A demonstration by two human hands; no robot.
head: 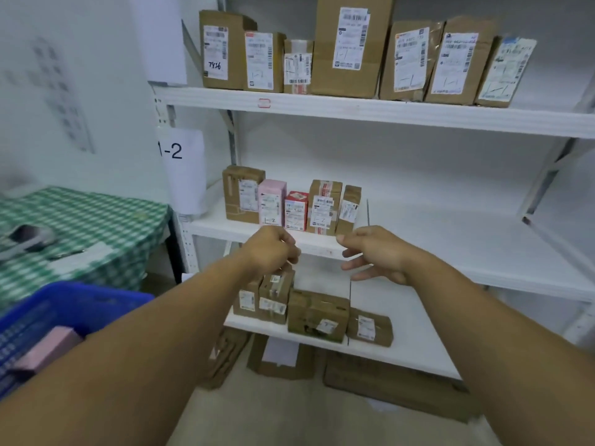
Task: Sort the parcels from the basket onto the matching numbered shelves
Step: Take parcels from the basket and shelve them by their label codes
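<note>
My left hand [273, 249] hovers at the front edge of the middle shelf [450, 243], fingers curled, with nothing showing in it. My right hand [373, 255] hangs beside it, fingers loosely spread and empty. Just behind them a row of parcels stands on that shelf, ending with a narrow brown parcel [349, 209] at the right. A paper label reading 1-2 [172, 151] hangs on the left post. The blue basket [64, 304] sits low on the left and holds a pink parcel [48, 349]. A small brown parcel [277, 296] stands on the lower shelf right under my left hand.
The top shelf [418, 115] carries several brown boxes. The lower shelf holds more brown parcels [317, 315], and flat boxes [396, 387] lie on the floor beneath. A table with a green checked cloth [80, 220] stands at the left with a dark device [25, 239] on it.
</note>
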